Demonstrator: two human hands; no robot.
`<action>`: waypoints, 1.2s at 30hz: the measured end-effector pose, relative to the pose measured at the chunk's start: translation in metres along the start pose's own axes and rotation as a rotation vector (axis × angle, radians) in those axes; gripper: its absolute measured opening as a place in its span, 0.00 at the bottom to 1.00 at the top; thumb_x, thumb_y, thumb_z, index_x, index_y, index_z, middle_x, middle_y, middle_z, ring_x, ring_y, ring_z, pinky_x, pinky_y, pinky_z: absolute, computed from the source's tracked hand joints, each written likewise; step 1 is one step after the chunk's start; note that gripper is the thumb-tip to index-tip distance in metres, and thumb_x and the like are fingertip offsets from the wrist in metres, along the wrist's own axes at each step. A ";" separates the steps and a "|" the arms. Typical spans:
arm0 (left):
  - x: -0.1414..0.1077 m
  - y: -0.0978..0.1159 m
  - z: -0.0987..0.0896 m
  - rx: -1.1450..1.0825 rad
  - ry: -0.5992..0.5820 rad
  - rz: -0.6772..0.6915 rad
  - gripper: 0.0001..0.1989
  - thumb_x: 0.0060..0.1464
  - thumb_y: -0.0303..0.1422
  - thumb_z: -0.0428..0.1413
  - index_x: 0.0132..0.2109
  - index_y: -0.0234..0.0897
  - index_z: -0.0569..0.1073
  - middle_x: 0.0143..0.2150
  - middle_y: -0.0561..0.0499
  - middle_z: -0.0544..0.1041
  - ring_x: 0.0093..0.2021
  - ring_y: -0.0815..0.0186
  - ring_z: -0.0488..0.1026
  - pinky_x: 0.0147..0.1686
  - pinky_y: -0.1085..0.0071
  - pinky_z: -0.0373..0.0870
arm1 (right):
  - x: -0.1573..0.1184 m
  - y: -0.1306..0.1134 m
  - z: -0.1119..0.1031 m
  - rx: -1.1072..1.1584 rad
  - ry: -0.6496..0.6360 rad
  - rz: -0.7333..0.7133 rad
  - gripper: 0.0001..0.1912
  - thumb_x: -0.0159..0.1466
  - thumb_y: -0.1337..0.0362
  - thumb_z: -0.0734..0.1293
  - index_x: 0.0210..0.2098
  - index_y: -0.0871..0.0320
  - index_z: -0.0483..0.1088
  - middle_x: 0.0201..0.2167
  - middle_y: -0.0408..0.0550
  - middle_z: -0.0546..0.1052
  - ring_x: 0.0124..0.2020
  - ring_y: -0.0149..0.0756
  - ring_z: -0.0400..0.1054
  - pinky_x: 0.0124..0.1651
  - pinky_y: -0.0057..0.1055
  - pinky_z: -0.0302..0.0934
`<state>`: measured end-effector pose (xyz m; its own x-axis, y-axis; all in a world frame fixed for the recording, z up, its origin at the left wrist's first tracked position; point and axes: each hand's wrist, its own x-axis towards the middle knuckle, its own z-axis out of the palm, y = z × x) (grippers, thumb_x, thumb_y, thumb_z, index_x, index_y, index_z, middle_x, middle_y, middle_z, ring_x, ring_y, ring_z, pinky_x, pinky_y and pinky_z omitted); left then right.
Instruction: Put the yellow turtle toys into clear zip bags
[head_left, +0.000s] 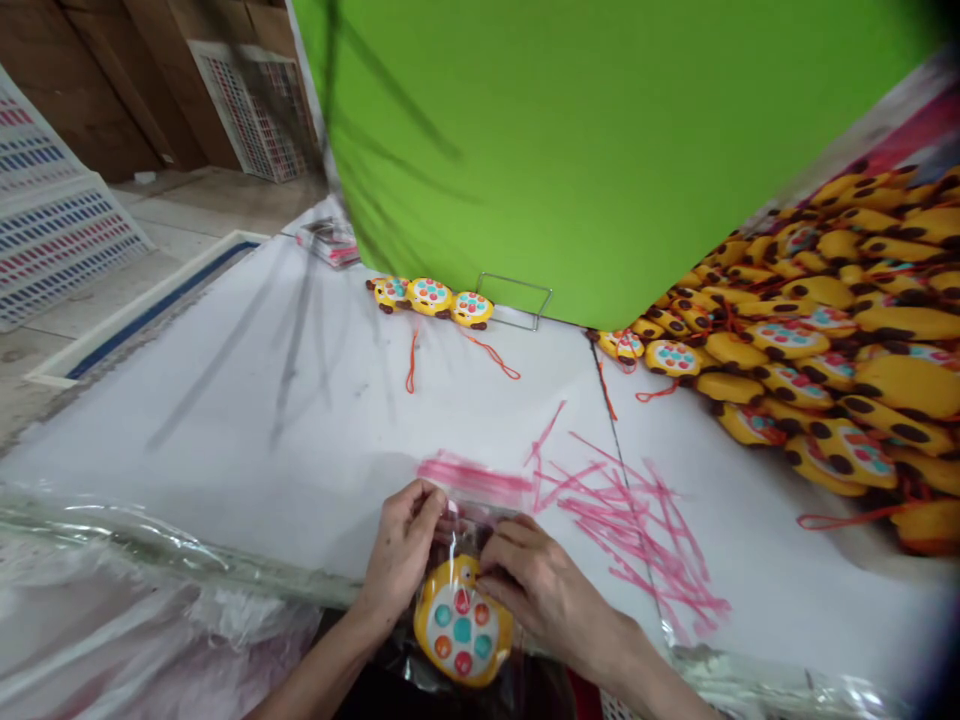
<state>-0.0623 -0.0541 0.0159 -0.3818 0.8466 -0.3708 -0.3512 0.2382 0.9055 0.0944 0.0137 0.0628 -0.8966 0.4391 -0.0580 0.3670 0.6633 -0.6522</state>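
Note:
A yellow toy (463,630) with several coloured round buttons on a white face sits inside a clear plastic bag (459,530) at the table's front edge. My left hand (405,540) pinches the bag's upper left side. On the other side, my right hand (536,570) has its fingers closed on the bag's upper right edge, close to the toy. Just beyond the hands lies a pink-edged stack of clear bags (476,478). Loose pink strips (637,530) are scattered on the tabletop to the right.
A large pile of similar yellow toys (817,350) covers the table's right side. Three toys (431,296) stand in a row before a green board (540,150), beside a wire stand (517,300). Orange cords (491,355) lie nearby. White crates (60,220) stand at left.

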 end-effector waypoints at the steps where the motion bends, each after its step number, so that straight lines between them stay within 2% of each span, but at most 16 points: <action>1: -0.001 0.000 0.000 0.001 -0.005 -0.004 0.13 0.54 0.41 0.51 0.30 0.35 0.67 0.24 0.54 0.71 0.26 0.67 0.72 0.26 0.73 0.69 | 0.001 -0.001 0.003 0.003 -0.005 -0.007 0.05 0.61 0.70 0.64 0.29 0.58 0.65 0.29 0.45 0.70 0.32 0.35 0.65 0.38 0.31 0.61; 5: -0.003 0.001 -0.002 0.063 0.023 0.028 0.13 0.54 0.42 0.50 0.31 0.36 0.68 0.26 0.53 0.73 0.27 0.66 0.71 0.28 0.73 0.69 | 0.004 -0.003 0.007 0.037 0.001 0.002 0.05 0.62 0.73 0.61 0.32 0.58 0.64 0.34 0.47 0.70 0.36 0.34 0.66 0.39 0.29 0.62; 8: -0.004 0.001 -0.003 0.133 0.022 0.068 0.14 0.54 0.42 0.50 0.31 0.35 0.69 0.26 0.52 0.73 0.28 0.66 0.71 0.30 0.72 0.69 | 0.006 0.001 0.006 0.027 -0.083 -0.014 0.06 0.63 0.73 0.59 0.32 0.59 0.64 0.29 0.45 0.70 0.29 0.32 0.65 0.34 0.28 0.61; 10: -0.005 0.002 -0.004 0.148 -0.016 0.063 0.14 0.55 0.41 0.50 0.31 0.35 0.70 0.27 0.51 0.74 0.29 0.65 0.72 0.31 0.71 0.69 | 0.007 0.005 0.006 0.024 -0.088 -0.010 0.06 0.63 0.73 0.59 0.31 0.59 0.65 0.27 0.43 0.70 0.27 0.31 0.64 0.32 0.27 0.61; 16: -0.011 0.004 -0.019 0.240 -0.120 0.024 0.12 0.52 0.38 0.52 0.37 0.35 0.75 0.34 0.48 0.77 0.37 0.61 0.73 0.39 0.68 0.69 | 0.010 0.007 0.009 0.041 0.062 0.037 0.06 0.62 0.70 0.63 0.39 0.57 0.69 0.34 0.45 0.73 0.36 0.34 0.67 0.40 0.30 0.62; 19: -0.013 0.002 -0.024 0.269 -0.061 -0.009 0.13 0.50 0.37 0.54 0.39 0.35 0.76 0.37 0.47 0.78 0.39 0.59 0.73 0.41 0.66 0.68 | 0.016 0.002 0.016 -0.027 0.170 0.020 0.06 0.63 0.68 0.62 0.37 0.57 0.71 0.32 0.47 0.74 0.35 0.35 0.67 0.39 0.31 0.63; 22: -0.015 -0.001 -0.022 0.201 -0.012 -0.040 0.13 0.48 0.37 0.55 0.38 0.35 0.77 0.38 0.47 0.78 0.40 0.59 0.72 0.42 0.65 0.68 | 0.025 -0.003 0.024 -0.148 0.255 -0.055 0.08 0.65 0.68 0.60 0.38 0.58 0.71 0.31 0.49 0.74 0.35 0.36 0.66 0.39 0.32 0.62; 26: -0.016 0.001 -0.014 0.033 -0.145 -0.065 0.12 0.50 0.33 0.53 0.39 0.34 0.77 0.37 0.47 0.78 0.39 0.60 0.72 0.41 0.66 0.67 | 0.036 -0.008 0.031 -0.338 0.230 -0.093 0.06 0.63 0.71 0.62 0.35 0.59 0.70 0.30 0.49 0.73 0.33 0.37 0.64 0.37 0.33 0.60; 28: -0.016 0.004 -0.011 0.020 -0.198 -0.049 0.11 0.52 0.32 0.52 0.40 0.34 0.76 0.37 0.48 0.77 0.39 0.61 0.72 0.41 0.67 0.66 | 0.041 -0.011 0.034 -0.423 0.191 -0.092 0.04 0.60 0.73 0.63 0.32 0.60 0.69 0.29 0.49 0.73 0.32 0.38 0.63 0.35 0.33 0.59; 32: -0.016 0.010 -0.009 0.223 -0.217 0.058 0.12 0.54 0.30 0.50 0.39 0.34 0.76 0.35 0.48 0.78 0.35 0.62 0.72 0.36 0.69 0.66 | 0.045 -0.007 0.034 -0.435 0.198 -0.085 0.05 0.59 0.73 0.63 0.28 0.59 0.67 0.27 0.48 0.71 0.30 0.37 0.63 0.33 0.32 0.58; 34: -0.018 0.010 -0.011 0.356 -0.210 0.117 0.12 0.55 0.31 0.49 0.39 0.35 0.77 0.34 0.48 0.78 0.35 0.61 0.72 0.36 0.69 0.66 | 0.041 0.002 0.027 -0.348 0.272 -0.039 0.06 0.60 0.72 0.61 0.28 0.59 0.67 0.26 0.47 0.71 0.29 0.35 0.64 0.33 0.30 0.59; 36: -0.019 0.006 -0.014 0.418 -0.202 0.121 0.12 0.55 0.34 0.49 0.39 0.36 0.76 0.34 0.47 0.78 0.36 0.60 0.73 0.38 0.68 0.67 | 0.032 0.014 0.014 -0.243 0.384 0.058 0.06 0.60 0.72 0.60 0.29 0.60 0.67 0.27 0.47 0.71 0.29 0.34 0.65 0.32 0.29 0.60</action>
<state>-0.0693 -0.0753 0.0251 -0.2100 0.9458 -0.2478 0.0747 0.2682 0.9605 0.0670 0.0287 0.0408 -0.7325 0.6423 0.2255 0.5027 0.7337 -0.4571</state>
